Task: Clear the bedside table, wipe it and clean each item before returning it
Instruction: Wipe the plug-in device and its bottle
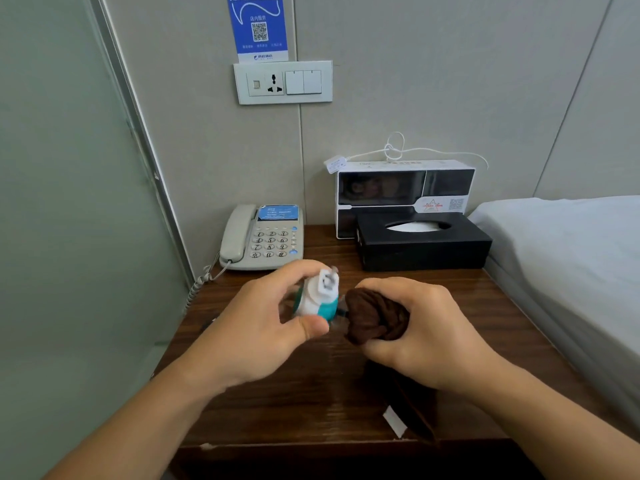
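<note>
Left grip (277, 317) around plug-in device (320, 294)

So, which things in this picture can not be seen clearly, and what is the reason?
All in the head view:
- The white and teal plug-in device in the left hand: motion-blurred, partly covered by fingers; its type is unclear.
- The brown cloth in the right hand: its lower part hangs behind the wrist, in shadow.
- The blue wall sign: cut by the top edge.
- The label on the telephone: print too small.
</note>
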{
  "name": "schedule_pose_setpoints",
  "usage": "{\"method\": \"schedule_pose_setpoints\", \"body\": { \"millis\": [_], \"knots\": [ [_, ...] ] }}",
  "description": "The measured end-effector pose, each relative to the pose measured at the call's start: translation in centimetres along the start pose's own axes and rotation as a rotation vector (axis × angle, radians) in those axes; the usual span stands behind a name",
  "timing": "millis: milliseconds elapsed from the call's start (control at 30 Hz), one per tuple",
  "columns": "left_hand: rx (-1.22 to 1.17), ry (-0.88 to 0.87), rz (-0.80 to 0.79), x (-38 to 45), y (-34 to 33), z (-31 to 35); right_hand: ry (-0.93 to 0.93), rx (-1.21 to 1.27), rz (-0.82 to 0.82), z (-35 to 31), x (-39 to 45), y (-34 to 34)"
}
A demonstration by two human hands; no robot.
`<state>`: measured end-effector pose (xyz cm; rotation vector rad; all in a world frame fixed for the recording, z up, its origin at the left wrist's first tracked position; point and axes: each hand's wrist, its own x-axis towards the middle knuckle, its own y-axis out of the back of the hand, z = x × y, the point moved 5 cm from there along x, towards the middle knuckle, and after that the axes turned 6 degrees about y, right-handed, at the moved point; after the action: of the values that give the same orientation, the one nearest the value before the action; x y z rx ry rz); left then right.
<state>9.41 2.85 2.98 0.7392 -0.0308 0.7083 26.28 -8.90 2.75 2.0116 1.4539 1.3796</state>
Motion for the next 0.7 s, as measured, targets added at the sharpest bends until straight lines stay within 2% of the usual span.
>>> {"method": "schedule_pose_setpoints", "body": {
  "millis": [100,233,333,433,567,700],
  "knots": [
    [0.098,-0.170,-0.018,-0.1,-1.4,1.6,-0.061,0.125,0.039,0.5,0.0,1.2],
    [0.086,-0.312,-0.005,1.0,-2.1,2.0,-0.110,-0.020,-0.057,1.6,-0.5,2.9],
    [0.155,-0.299,-0.053,3.9,-1.9,2.0,-0.245,-0.191,-0.137,3.4,-1.9,4.7],
    [0.270,-0.271,-0.116,8.3,-2.9,2.3,-0.368,-0.234,-0.110,4.5,-3.0,6.6],
    [0.375,-0.180,-0.218,14.4,-5.7,2.9,-0.423,-0.290,-0.079,5.2,-3.7,8.3],
    [0.426,-0.248,-0.362,18.8,-9.8,3.9,-0.428,-0.395,-0.203,6.1,-4.5,9.3]
  ]
}}
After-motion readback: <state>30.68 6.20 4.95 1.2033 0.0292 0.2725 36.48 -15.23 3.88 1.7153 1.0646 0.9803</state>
